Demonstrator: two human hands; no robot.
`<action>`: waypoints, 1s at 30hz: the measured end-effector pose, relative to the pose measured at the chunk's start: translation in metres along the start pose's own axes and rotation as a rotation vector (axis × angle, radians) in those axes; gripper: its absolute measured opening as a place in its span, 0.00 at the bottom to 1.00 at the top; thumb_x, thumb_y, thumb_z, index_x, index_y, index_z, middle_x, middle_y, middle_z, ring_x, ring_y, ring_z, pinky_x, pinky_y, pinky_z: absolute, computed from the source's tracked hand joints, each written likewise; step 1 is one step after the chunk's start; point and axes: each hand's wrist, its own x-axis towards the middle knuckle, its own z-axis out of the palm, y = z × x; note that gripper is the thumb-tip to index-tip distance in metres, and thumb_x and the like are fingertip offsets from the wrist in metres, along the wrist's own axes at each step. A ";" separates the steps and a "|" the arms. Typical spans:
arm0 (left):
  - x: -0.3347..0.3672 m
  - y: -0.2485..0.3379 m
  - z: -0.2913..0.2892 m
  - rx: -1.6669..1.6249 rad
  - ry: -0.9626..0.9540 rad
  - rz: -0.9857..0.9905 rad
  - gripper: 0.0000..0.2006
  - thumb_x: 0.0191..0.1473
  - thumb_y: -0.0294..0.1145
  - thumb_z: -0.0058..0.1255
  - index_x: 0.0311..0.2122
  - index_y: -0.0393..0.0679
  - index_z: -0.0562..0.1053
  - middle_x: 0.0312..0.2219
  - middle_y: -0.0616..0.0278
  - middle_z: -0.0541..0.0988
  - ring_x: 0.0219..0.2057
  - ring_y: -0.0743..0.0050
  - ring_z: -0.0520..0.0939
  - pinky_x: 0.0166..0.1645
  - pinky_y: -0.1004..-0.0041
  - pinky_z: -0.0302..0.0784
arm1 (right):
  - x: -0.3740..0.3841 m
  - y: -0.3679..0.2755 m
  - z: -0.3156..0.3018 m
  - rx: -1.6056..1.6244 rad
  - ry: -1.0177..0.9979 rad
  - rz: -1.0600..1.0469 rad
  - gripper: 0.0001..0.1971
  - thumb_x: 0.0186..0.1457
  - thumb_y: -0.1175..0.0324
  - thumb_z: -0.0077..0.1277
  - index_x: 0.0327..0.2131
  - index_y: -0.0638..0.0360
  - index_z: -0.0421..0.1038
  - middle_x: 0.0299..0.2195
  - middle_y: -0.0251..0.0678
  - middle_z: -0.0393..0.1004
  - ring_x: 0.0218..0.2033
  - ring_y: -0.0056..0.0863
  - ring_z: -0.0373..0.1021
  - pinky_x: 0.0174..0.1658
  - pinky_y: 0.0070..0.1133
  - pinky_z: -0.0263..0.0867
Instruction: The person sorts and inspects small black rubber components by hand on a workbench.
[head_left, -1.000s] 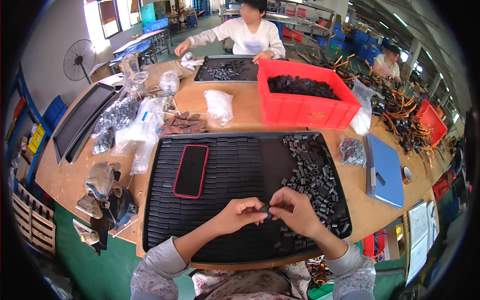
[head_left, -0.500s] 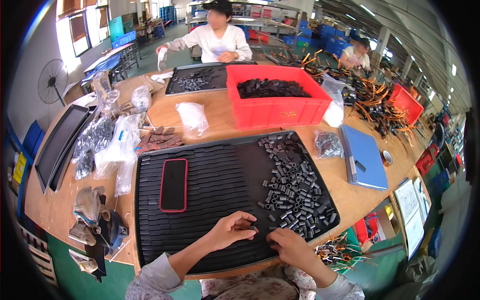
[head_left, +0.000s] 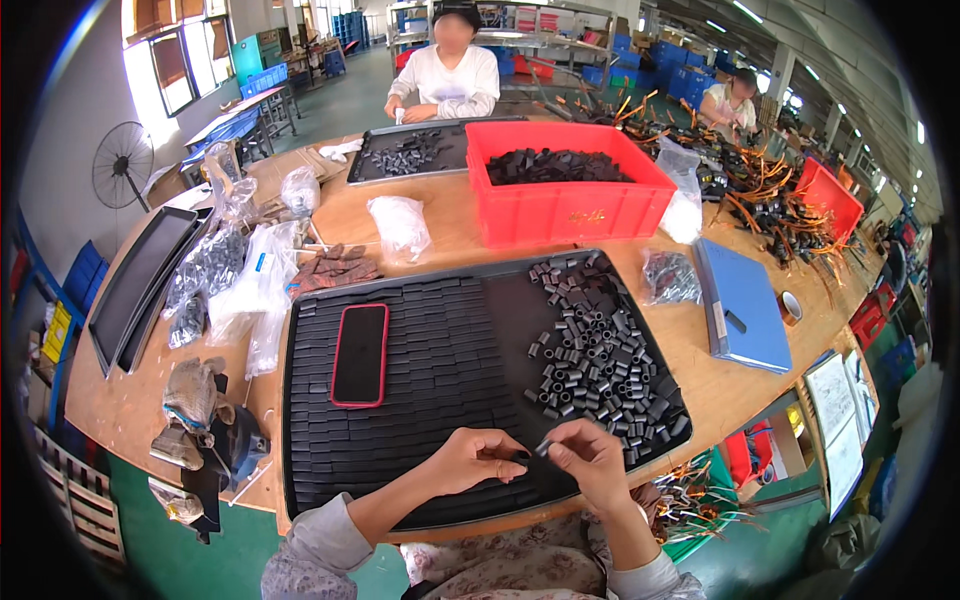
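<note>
Over the near edge of a black tray (head_left: 512, 330), my left hand (head_left: 478, 459) pinches a small black piece (head_left: 522, 457) whose shape is mostly hidden by the fingers. Close beside it my right hand (head_left: 592, 460) holds a short black tube (head_left: 543, 448) between thumb and fingertips. The two pieces are a small gap apart. Loose black tubes (head_left: 600, 370) lie in a heap over the tray's right side. Black pieces in tight rows (head_left: 430, 330) cover its left side, and a red-cased phone (head_left: 360, 355) rests on them.
Behind the tray stands a red bin (head_left: 570, 215) of black parts. A blue folder (head_left: 745, 310) and tape roll (head_left: 790, 307) lie right; plastic bags (head_left: 245, 280) and gloves (head_left: 195, 390) lie left. Across the table a person (head_left: 450, 75) sits at another tray (head_left: 365, 165).
My right hand has lifted from the tray by the loose tubes, bringing a tube up beside my left hand. The person opposite has brought both hands together. The whole view has shifted slightly.
</note>
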 end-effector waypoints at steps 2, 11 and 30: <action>0.001 -0.002 0.001 -0.002 -0.030 -0.030 0.11 0.53 0.26 0.58 0.41 0.33 0.76 0.32 0.59 0.82 0.32 0.79 0.80 0.40 0.78 0.77 | -0.001 0.001 0.005 0.089 -0.049 0.072 0.04 0.56 0.80 0.53 0.36 0.65 0.72 0.32 0.27 0.74 0.31 0.13 0.69 0.36 0.13 0.65; 0.003 0.000 0.002 -0.067 -0.064 -0.036 0.15 0.53 0.28 0.60 0.44 0.33 0.76 0.31 0.61 0.80 0.30 0.81 0.78 0.39 0.78 0.76 | 0.008 -0.001 -0.011 -0.121 -0.109 0.117 0.06 0.52 0.83 0.56 0.35 0.67 0.74 0.33 0.31 0.77 0.34 0.14 0.71 0.40 0.15 0.69; 0.005 0.001 0.014 0.182 -0.019 0.114 0.12 0.57 0.31 0.55 0.45 0.40 0.77 0.34 0.61 0.81 0.34 0.79 0.80 0.39 0.77 0.77 | -0.020 -0.017 -0.021 -1.081 -0.129 -0.145 0.06 0.43 0.74 0.61 0.29 0.58 0.76 0.25 0.35 0.75 0.26 0.32 0.72 0.31 0.24 0.67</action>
